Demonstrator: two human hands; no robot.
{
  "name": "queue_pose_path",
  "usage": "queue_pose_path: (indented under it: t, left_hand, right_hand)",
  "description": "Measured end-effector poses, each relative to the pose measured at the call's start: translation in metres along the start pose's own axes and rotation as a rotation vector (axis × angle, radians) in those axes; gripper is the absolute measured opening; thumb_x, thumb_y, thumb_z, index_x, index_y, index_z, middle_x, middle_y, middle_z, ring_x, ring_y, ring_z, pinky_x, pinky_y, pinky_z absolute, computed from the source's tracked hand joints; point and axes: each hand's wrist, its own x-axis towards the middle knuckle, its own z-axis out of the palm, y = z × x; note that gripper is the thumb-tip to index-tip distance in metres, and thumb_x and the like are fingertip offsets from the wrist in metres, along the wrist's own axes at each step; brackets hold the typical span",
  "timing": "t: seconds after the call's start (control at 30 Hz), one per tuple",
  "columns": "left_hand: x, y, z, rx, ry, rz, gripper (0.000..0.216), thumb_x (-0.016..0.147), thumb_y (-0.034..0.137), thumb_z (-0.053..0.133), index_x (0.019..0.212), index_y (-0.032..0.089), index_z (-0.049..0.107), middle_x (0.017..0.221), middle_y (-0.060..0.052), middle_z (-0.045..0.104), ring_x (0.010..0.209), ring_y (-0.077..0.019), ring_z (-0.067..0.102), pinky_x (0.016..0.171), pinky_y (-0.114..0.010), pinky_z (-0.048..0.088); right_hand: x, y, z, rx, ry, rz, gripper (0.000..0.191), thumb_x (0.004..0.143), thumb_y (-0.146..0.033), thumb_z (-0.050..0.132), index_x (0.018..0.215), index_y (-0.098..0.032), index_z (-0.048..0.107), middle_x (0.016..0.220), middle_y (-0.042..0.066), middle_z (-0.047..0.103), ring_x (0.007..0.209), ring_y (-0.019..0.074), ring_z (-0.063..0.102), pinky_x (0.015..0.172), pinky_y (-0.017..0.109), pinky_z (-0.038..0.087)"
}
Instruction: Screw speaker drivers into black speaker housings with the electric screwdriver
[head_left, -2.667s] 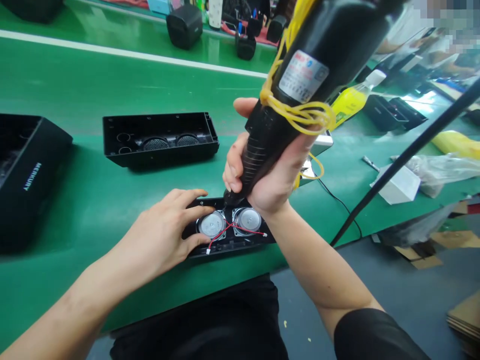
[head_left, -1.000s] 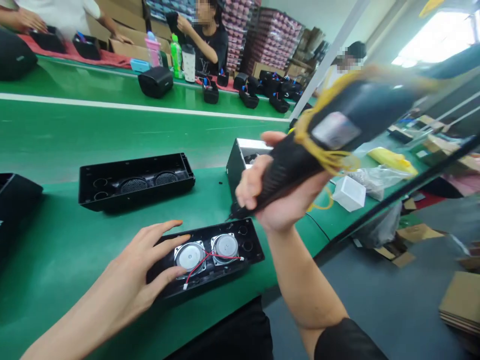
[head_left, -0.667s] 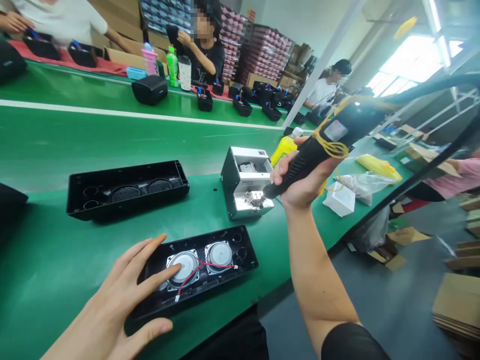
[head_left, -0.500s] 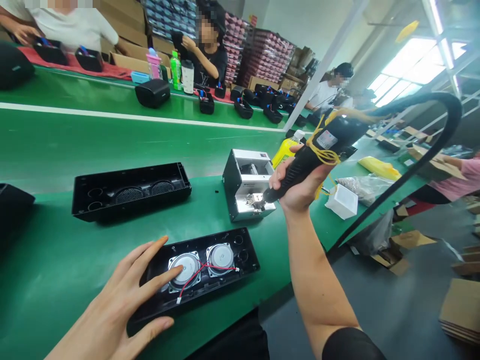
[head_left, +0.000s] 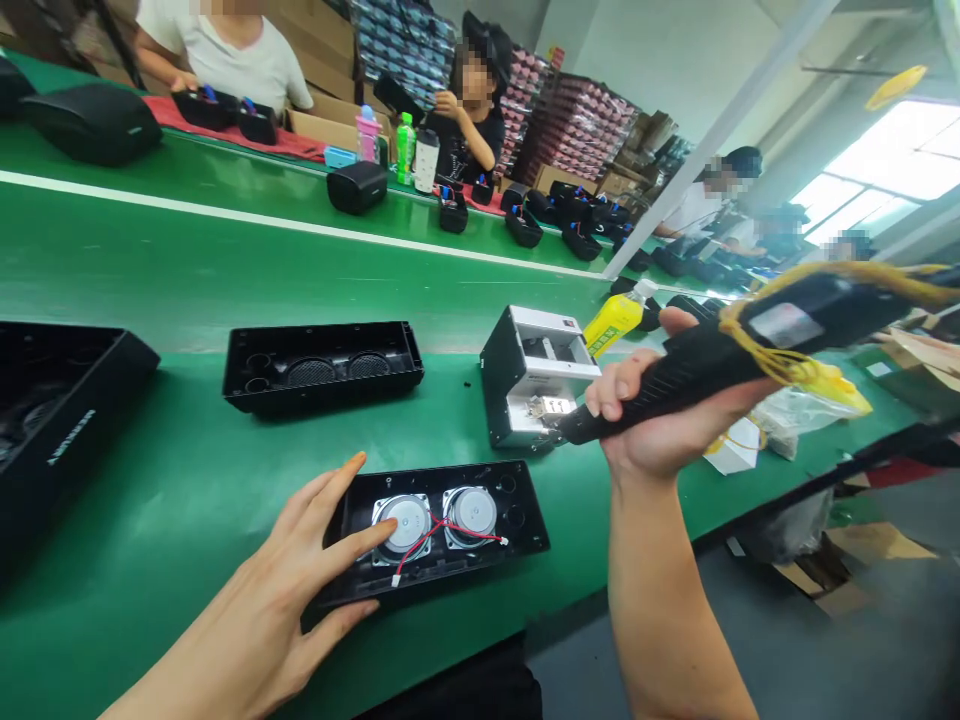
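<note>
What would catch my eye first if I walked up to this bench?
Probably the right hand gripping a black electric screwdriver, its tip at the small white box on the green belt. Nearer, the left hand rests on a black speaker panel with two round drivers and red wires.

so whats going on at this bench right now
A person sits at a green bench. Their left hand rests flat on a black speaker panel with two round drivers and a red wire, fingers on the left driver. Their right hand grips a black electric screwdriver, its tip at the small white box behind the panel. An empty black housing lies further back. Other people work across the bench.
</note>
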Motion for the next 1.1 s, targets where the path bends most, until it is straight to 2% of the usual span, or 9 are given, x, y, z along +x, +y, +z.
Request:
queue_pose_path:
  t: [0.17,0.27,0.43,0.63,0.77,1.0,1.1]
  left_hand:
    - [0.0,0.012,-0.004,-0.013,-0.002,-0.034,0.05,0.103,0.03,0.068,0.151,0.043,0.064,0.188,-0.002,0.019,0.166,-0.0415,0.038,0.118,-0.063,0.06]
    - [0.001,0.017,-0.007,-0.016,-0.013,-0.055,0.053,0.098,0.027,0.076,0.149,0.041,0.067,0.188,-0.005,0.021,0.165,-0.0414,0.04,0.119,-0.063,0.059]
    - [0.004,0.02,-0.012,-0.052,-0.026,-0.075,0.053,0.097,0.026,0.078,0.149,0.038,0.068,0.185,-0.011,0.028,0.163,-0.0412,0.042,0.121,-0.065,0.056]
    - [0.008,0.023,-0.016,-0.038,-0.089,-0.095,0.054,0.098,0.03,0.077,0.151,0.037,0.067,0.183,-0.013,0.03,0.163,-0.0419,0.04,0.125,-0.066,0.051]
    - [0.01,0.024,-0.018,-0.046,-0.081,-0.085,0.054,0.098,0.029,0.076,0.151,0.035,0.068,0.181,-0.016,0.034,0.162,-0.0434,0.041,0.123,-0.066,0.053]
    - [0.01,0.025,-0.017,-0.051,-0.066,-0.081,0.051,0.099,0.028,0.076,0.149,0.033,0.07,0.18,-0.017,0.034,0.162,-0.0437,0.042,0.123,-0.066,0.054]
    - [0.008,0.025,-0.016,-0.052,-0.057,-0.078,0.05,0.099,0.029,0.077,0.148,0.033,0.07,0.18,-0.016,0.035,0.161,-0.0429,0.042,0.123,-0.066,0.054]
  right_hand:
    - [-0.012,-0.019,0.048,0.159,-0.104,0.116,0.065,0.086,-0.089,0.069,0.111,-0.03,0.076,0.051,-0.01,0.048,0.033,0.0122,0.033,0.03,0.024,0.029]
    - [-0.028,-0.017,0.084,0.255,-0.169,0.238,0.064,0.08,-0.089,0.075,0.11,-0.033,0.074,0.05,-0.01,0.048,0.032,0.0136,0.033,0.029,0.026,0.029]
    - [-0.064,0.009,0.127,0.375,-0.36,0.302,0.069,0.092,-0.093,0.054,0.12,-0.031,0.067,0.056,-0.01,0.052,0.033,0.0136,0.041,0.032,0.025,0.032]
    - [-0.085,0.035,0.136,0.316,-0.478,0.374,0.069,0.094,-0.092,0.051,0.125,-0.031,0.062,0.06,-0.008,0.053,0.036,0.015,0.045,0.035,0.028,0.039]
    - [-0.09,0.042,0.136,0.288,-0.464,0.368,0.068,0.098,-0.09,0.043,0.126,-0.032,0.065,0.061,-0.006,0.054,0.036,0.0154,0.043,0.035,0.03,0.04]
    - [-0.093,0.045,0.141,0.22,-0.467,0.446,0.071,0.086,-0.096,0.053,0.12,-0.035,0.065,0.058,-0.007,0.051,0.036,0.0158,0.041,0.035,0.031,0.038]
    - [-0.094,0.047,0.14,0.251,-0.48,0.447,0.07,0.087,-0.095,0.054,0.121,-0.035,0.067,0.059,-0.006,0.052,0.036,0.0164,0.041,0.035,0.032,0.038]
